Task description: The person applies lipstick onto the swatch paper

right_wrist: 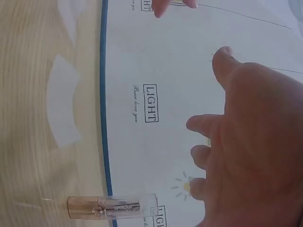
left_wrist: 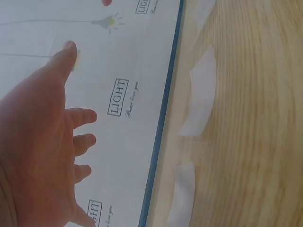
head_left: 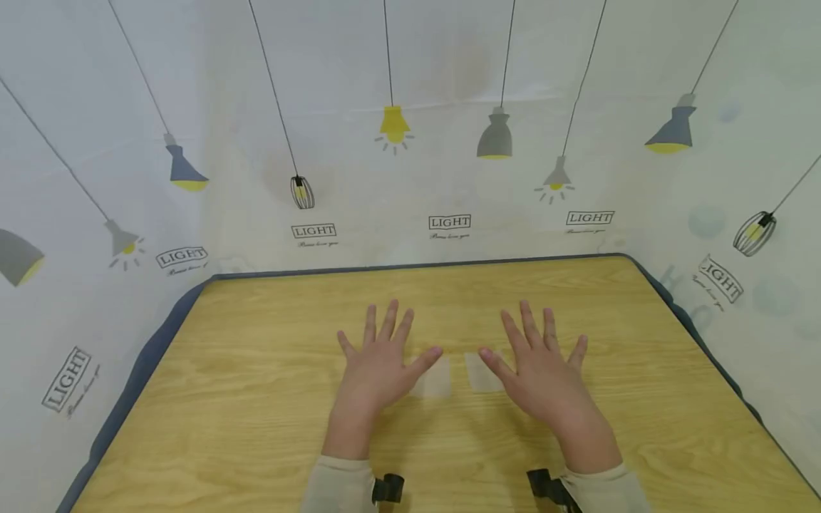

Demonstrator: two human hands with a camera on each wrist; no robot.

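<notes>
My left hand (head_left: 377,374) is held over the wooden table with its fingers spread and nothing in its grasp. To its right, my right hand (head_left: 545,377) has the same spread pose and also holds nothing. The thumbs point towards each other, a small gap apart. Near the left thumb is a pale rectangular patch (head_left: 433,379) on the table; another pale patch (head_left: 482,374) lies partly behind the right thumb. In the right wrist view, a small tube (right_wrist: 111,207) with a gold-coloured end and a clear end appears below the hand; its kind is unclear.
The wood-grain tabletop (head_left: 256,370) has a dark blue edge (head_left: 410,266). Pale walls (head_left: 449,178) printed with lamps and the word LIGHT surround it at the back and sides. White strips (left_wrist: 201,99) show on the wood in both wrist views. Black bands (head_left: 388,488) sit at both wrists.
</notes>
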